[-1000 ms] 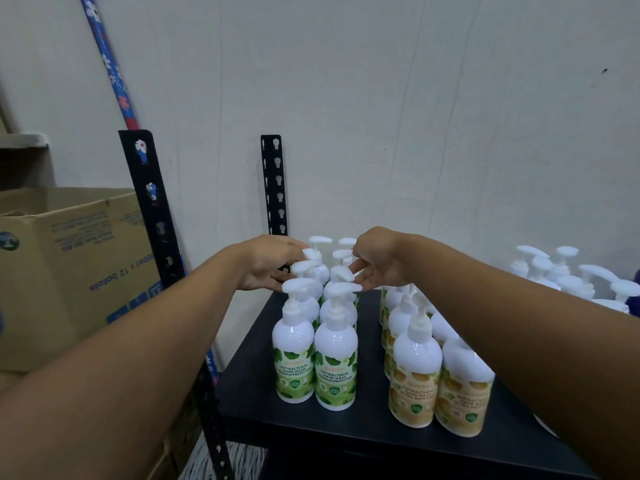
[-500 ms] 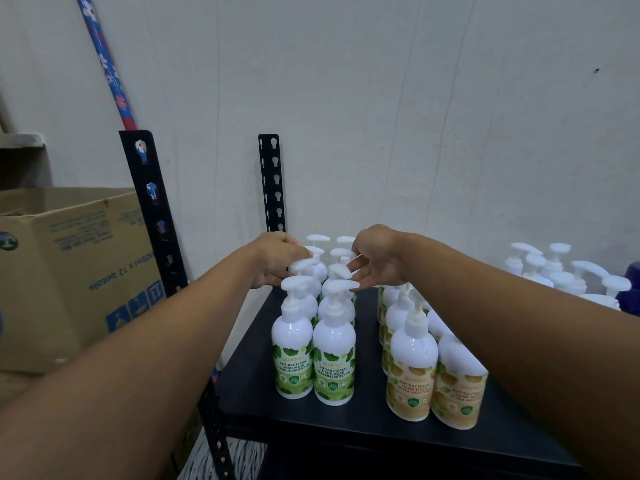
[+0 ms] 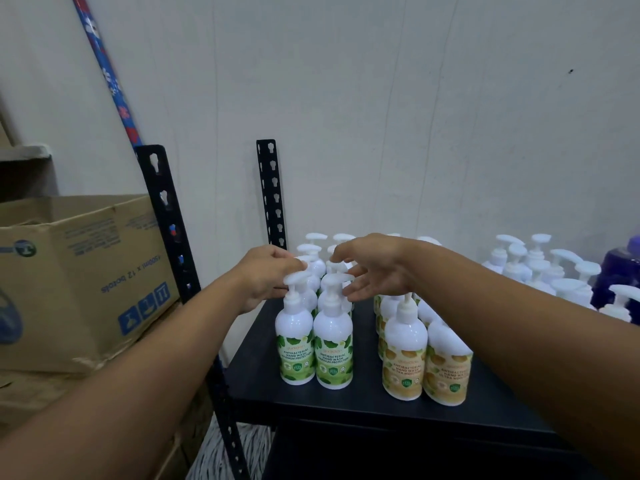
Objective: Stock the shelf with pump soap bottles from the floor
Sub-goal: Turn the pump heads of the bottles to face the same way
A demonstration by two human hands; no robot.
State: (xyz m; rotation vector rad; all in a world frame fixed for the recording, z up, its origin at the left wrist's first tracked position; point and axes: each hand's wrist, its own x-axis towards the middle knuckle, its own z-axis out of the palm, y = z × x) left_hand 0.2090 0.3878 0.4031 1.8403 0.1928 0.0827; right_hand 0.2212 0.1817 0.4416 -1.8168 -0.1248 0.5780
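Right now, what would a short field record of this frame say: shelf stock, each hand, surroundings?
Shelf: black shelf, bottles standing upright in rows.
Left group: green-label bottles, two across at the front.
Right group: yellow-label bottles, set apart from the green ones.
Left: left hand, fingers curled at the green group's pump tops; grip unclear.
Right: right hand, fingers spread and relaxed beside those pump tops, holding nothing.
Surroundings: cardboard box left of the shelf; more white pump bottles far right.
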